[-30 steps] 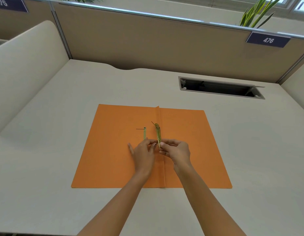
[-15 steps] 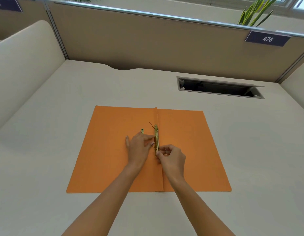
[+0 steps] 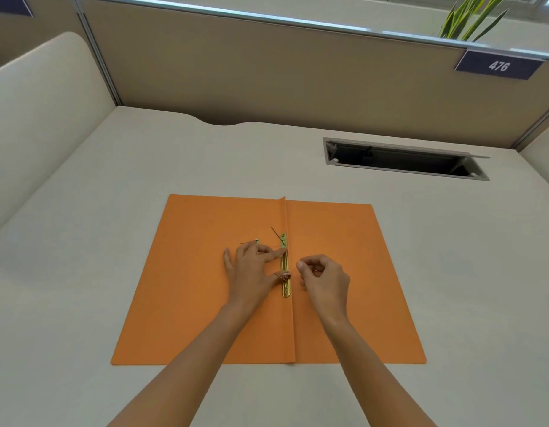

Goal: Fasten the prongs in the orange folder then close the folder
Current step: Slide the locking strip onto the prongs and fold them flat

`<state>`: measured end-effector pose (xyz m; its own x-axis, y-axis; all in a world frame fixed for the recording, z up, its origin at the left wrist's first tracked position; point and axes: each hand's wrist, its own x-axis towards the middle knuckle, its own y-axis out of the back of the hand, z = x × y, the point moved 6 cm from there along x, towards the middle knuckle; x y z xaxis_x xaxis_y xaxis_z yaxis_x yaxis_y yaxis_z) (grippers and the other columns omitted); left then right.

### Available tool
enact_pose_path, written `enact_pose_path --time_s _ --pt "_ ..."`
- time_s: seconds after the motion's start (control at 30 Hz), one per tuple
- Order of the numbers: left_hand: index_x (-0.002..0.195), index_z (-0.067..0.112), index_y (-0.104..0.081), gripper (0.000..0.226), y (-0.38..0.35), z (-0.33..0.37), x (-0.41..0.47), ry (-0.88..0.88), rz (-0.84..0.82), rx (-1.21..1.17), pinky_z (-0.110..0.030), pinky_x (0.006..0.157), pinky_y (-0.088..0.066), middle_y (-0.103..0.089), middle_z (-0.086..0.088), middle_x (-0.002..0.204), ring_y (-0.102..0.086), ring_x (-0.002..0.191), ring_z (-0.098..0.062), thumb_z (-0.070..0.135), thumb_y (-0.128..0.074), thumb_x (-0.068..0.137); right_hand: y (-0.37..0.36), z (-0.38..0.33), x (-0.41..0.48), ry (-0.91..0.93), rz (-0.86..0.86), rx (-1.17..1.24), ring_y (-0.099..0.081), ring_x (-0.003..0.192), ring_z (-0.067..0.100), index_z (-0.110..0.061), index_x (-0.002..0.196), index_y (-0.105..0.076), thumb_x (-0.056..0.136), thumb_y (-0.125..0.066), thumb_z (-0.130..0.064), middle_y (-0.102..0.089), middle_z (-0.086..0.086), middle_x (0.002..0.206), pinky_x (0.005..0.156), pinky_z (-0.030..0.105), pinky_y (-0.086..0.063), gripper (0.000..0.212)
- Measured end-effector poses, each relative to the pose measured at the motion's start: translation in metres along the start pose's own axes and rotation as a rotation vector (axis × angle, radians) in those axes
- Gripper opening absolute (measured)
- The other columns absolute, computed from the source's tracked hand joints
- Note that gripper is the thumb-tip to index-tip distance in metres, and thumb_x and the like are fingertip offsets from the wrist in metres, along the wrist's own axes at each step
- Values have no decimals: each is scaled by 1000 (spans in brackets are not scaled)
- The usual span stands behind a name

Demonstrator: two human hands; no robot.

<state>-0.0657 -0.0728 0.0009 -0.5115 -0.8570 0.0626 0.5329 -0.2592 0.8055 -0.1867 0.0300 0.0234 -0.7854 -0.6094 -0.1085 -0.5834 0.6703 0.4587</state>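
The flat orange paper folder (image 3: pixel 205 288) lies open on the pale desk (image 3: pixel 82 241), left hand (image 3: pixel 251 272) spread with fingertips pressing the thin brass fastener bar (image 3: pixel 285 266) at the crease, right hand (image 3: pixel 324 277) loosely curled, empty, just beside it.

The setting is an office cubicle workstation. A tan fabric partition (image 3: pixel 298 72) with a metal top rail stands well beyond the left hand (image 3: pixel 251 272) and right hand (image 3: pixel 324 280), bearing a dark number plate (image 3: pixel 498 65) reading 476. The pale desk (image 3: pixel 82 272) has a recessed cable-access slot (image 3: pixel 402 158) ahead and to the right of the right hand. Plant leaves (image 3: pixel 470 20) rise behind the partition.
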Motion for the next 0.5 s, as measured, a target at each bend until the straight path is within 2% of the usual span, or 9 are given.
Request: enact_pose_path --time_s 0.13,0.27,0.37,0.5 --pt "120 55 -55 50 1 1 1 -10 -24 45 -56 114 0 -54 18 113 -29 132 -13 60 -65 71 -3 -1 12 9 -32 -4 -69 77 20 -10 90 -72 85 -70 -17 -71 3 79 74 34 -58 9" --pt "119 54 -55 51 0 0 3 -1 -31 47 -57 114 1 -52 14 109 -29 131 -12 62 -66 69 -7 -1 24 34 -10 -64 -63 72 12 -10 89 -73 85 -68 -15 -66 -2 74 66 19 -48 7" --pt "119 53 -55 52 -1 1 5 -2 -45 57 -58 114 2 -52 14 106 -28 130 -13 62 -66 69 -14 -3 31 48 -17 -68 -57 67 -1 -11 90 -72 85 -67 -11 -66 -3 74 56 2 -42 7" --pt "116 50 -56 49 -3 -1 4 -17 -41 80 -59 113 2 -51 14 106 -28 130 -13 64 -64 69 -28 -10 40 104 -70 -47 -59 67 -4 -9 92 -71 83 -68 -5 -66 -3 73 58 0 -43 11"
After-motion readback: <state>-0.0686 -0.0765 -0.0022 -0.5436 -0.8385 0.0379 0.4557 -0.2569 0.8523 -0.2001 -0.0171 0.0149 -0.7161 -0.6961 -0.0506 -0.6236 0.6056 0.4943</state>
